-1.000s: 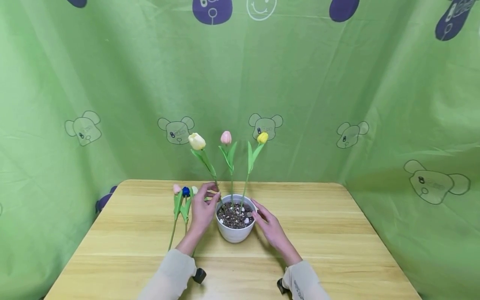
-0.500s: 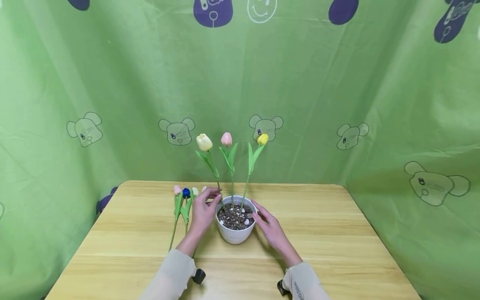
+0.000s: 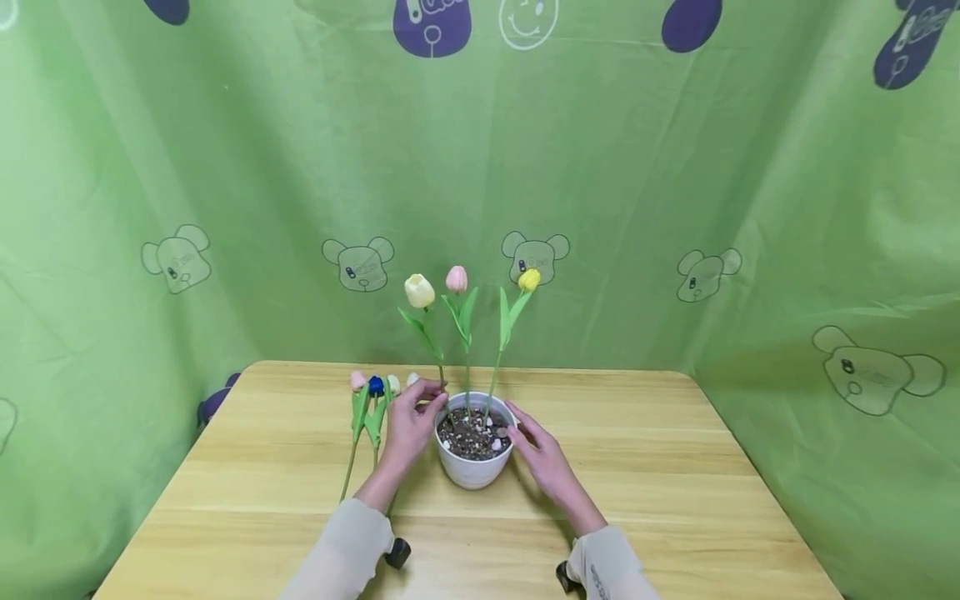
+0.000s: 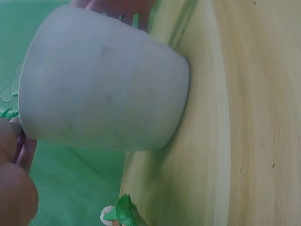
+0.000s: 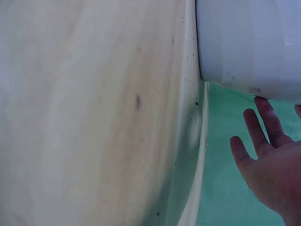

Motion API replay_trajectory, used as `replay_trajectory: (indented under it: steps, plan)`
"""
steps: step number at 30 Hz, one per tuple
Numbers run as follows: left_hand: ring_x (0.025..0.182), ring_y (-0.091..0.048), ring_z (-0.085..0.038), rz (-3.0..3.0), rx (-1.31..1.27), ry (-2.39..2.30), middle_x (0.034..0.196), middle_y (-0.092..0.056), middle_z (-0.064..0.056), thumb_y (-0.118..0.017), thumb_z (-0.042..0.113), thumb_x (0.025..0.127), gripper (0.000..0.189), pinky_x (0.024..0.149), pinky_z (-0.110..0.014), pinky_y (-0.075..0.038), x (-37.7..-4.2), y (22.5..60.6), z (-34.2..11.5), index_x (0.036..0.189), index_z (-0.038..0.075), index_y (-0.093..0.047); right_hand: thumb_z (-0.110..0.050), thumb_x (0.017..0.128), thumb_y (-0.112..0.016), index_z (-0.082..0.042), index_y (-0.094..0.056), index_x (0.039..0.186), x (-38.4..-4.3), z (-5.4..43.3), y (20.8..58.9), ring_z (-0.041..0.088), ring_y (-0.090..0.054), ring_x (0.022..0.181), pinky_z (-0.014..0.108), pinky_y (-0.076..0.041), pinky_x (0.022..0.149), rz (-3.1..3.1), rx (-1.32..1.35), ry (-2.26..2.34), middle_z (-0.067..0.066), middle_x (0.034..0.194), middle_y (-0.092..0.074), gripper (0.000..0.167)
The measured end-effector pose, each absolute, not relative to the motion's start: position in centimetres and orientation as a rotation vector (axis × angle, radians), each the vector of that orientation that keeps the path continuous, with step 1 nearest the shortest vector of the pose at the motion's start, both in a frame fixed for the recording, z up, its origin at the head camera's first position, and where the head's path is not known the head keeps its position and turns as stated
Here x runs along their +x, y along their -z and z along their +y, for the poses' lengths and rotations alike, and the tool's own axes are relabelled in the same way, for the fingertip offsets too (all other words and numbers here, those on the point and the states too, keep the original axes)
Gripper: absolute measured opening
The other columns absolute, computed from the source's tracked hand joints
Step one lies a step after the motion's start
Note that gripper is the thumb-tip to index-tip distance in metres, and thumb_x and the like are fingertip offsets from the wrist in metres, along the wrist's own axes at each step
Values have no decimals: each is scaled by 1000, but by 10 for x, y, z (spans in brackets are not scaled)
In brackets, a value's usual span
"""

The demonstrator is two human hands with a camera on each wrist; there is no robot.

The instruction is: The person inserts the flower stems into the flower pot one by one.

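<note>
A white flower pot [image 3: 472, 475] filled with dark soil stands on the wooden table. Pink [image 3: 457, 280] and yellow [image 3: 529, 279] artificial tulips rise from the soil. At the pot's left side, my left hand [image 3: 408, 425] pinches the stem of a cream tulip [image 3: 420, 291], whose lower end reaches into the pot and whose bloom leans slightly left. My right hand [image 3: 542, 454] rests against the right rim. The right wrist view shows its fingers [image 5: 256, 129] spread and fairly straight, a fingertip touching the pot wall [image 5: 249, 47].
Several more tulips lie on the table left of the pot, among them a pink [image 3: 358, 381] and a blue one [image 3: 376, 386], partly covered by my left arm. A green printed curtain [image 3: 615, 183] hangs behind and beside the table [image 3: 660, 467].
The cream tulip's bloom has swung to the right, toward the pink one, standing more upright. My left hand has shifted very slightly; the right hand stays at the rim.
</note>
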State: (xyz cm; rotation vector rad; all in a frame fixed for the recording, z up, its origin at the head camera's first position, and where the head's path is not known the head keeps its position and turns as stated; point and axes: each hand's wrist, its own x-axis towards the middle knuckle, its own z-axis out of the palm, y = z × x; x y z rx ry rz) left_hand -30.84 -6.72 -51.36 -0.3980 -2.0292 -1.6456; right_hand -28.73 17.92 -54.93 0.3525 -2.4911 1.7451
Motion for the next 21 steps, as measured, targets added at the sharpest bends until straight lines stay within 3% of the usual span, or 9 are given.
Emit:
replay_trajectory:
  steps: [6,13,21]
  plan:
    - [89,-76,-32,-2058,-383,1637,100,-76,-17,-74,3,93,12,78,-25,-65,-308,514,-66,105,3,-73,-33,106,-58,-24,-51,153,-287,180,549,45,-54,136,59,-48,113,-2489,349,-1749,17,158,-48,48]
    - [87,-75,-34,-2026,-382,1663,100,-77,-18,-75,3,92,12,79,-34,-67,-308,516,-67,104,3,-73,-30,106,-59,-21,-51,154,-286,178,549,41,-58,132,56,-49,113,-2474,377,-1758,18,153,-54,49]
    - [88,-74,-28,-2043,-369,1650,100,-77,-14,-76,6,93,12,82,-32,-66,-308,515,-68,104,4,-73,-32,106,-60,-24,-52,153,-288,178,549,40,-58,132,57,-48,114,-2483,349,-1770,17,153,-55,48]
